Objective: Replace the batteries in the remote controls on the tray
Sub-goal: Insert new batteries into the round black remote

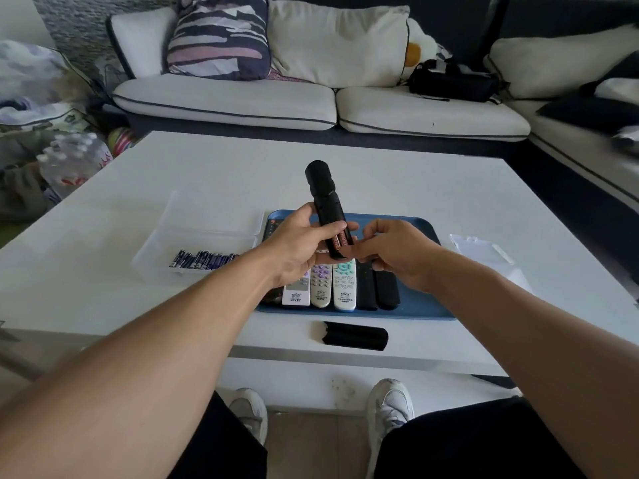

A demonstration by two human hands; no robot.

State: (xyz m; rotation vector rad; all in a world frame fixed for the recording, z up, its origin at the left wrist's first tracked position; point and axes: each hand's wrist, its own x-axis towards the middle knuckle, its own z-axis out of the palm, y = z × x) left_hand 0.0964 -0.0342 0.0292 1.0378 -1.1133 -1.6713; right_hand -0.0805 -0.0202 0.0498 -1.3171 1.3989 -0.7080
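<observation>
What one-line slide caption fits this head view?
Left hand grips a black remote control above the blue tray while right hand works at its open battery bay.

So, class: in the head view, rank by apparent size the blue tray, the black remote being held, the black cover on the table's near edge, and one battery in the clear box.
1. Blue tray
2. Black remote
3. Black cover, though it lies nearer the camera, so the gap is unsure
4. Battery

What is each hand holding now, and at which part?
The left hand grips the long black remote control around its lower half, beside the open battery compartment. The right hand touches that end; its hold cannot be told.
</observation>
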